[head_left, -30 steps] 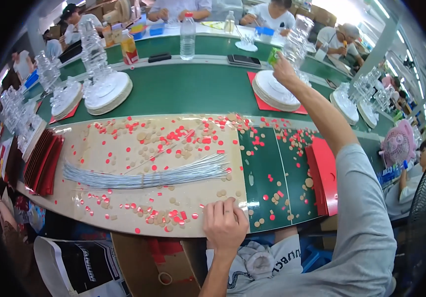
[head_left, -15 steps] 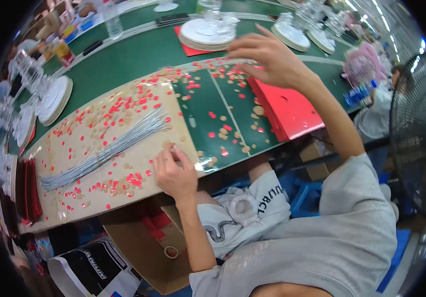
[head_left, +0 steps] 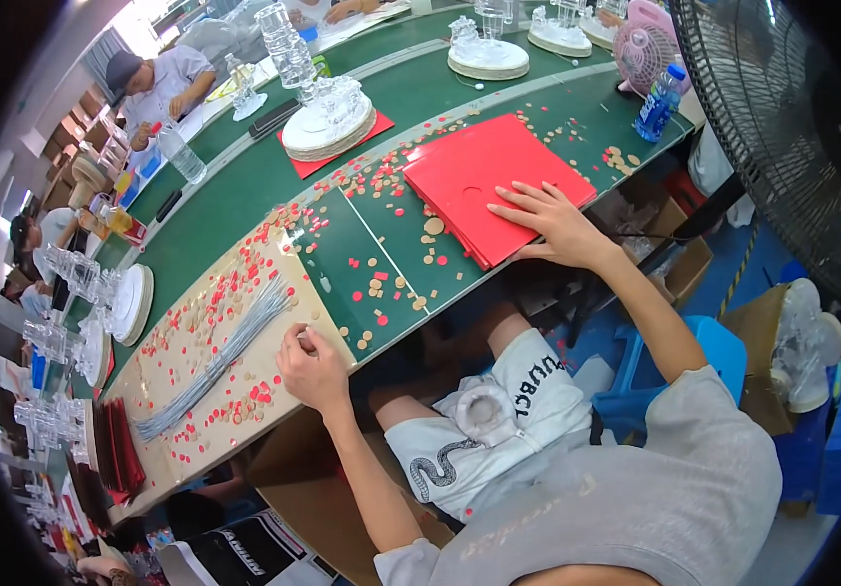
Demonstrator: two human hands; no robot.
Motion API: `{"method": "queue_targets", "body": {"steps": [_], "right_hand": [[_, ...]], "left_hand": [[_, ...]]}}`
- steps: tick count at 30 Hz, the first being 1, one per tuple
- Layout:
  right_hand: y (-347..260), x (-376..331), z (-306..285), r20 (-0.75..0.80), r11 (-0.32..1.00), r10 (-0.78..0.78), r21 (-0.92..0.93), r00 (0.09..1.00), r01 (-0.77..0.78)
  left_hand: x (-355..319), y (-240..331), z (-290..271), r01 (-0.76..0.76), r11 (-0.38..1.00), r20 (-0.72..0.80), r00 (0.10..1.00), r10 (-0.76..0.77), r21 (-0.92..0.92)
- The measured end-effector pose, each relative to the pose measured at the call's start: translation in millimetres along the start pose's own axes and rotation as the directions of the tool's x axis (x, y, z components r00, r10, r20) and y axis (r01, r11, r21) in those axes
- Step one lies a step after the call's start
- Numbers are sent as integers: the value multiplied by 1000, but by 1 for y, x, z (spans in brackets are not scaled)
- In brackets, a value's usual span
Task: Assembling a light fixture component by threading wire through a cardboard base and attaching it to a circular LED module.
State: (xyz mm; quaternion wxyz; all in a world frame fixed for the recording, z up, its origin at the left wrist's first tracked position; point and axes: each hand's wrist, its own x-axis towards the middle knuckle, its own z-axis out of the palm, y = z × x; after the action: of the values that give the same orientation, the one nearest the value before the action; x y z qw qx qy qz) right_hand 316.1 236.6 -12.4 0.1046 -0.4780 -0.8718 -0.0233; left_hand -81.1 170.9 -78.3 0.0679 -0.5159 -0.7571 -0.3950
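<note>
My right hand [head_left: 559, 227] lies on a stack of red card sheets [head_left: 484, 171] at the near right of the green table, its fingers stretched over the top sheet. That top sheet has a small rounded cut mark in it. My left hand [head_left: 313, 367] rests at the near edge of the brown board, with its fingers curled in and thumb against them. Whatever those fingers may hold is hidden. Beside that hand lies a bundle of thin grey-white wires [head_left: 220, 361]. Small red and tan cut-out pieces [head_left: 245, 398] are scattered around it.
Clear plastic towers on round white bases [head_left: 328, 122] stand along the far side. Dark red folded sheets [head_left: 120, 444] stand at the left end. A blue-capped bottle [head_left: 658, 104], pink fan [head_left: 641, 51] and large black fan [head_left: 772, 117] are at right. Other people sit across the table.
My right hand has come down from the air onto the red stack. My left hand stays at the board's edge, fingers curled. The view has swung, showing more of the far side.
</note>
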Motion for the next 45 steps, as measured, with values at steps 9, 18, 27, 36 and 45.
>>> {"method": "queue_targets", "body": {"steps": [9,18,27,36,45], "right_hand": [[21,-5,8,-150,960,-21,272,989,61],[25,7,-12,-559,857,97,467,823,217],[20,0,15,-304,959,-190,146,934,243],[13,9,45,-785,936,-215,3,581,351],[-199,-183,185,-447,620,414,776,793,113]], "left_hand": [[6,0,1,-15,1000,7,1000,15,15],[2,-4,0,-42,999,25,999,42,-14],[7,-29,-2,-7,983,94,995,24,-185],[-84,36,-22,17,824,-191,970,-152,-566],[-99,45,8,731,-127,741,667,-73,-670]]}}
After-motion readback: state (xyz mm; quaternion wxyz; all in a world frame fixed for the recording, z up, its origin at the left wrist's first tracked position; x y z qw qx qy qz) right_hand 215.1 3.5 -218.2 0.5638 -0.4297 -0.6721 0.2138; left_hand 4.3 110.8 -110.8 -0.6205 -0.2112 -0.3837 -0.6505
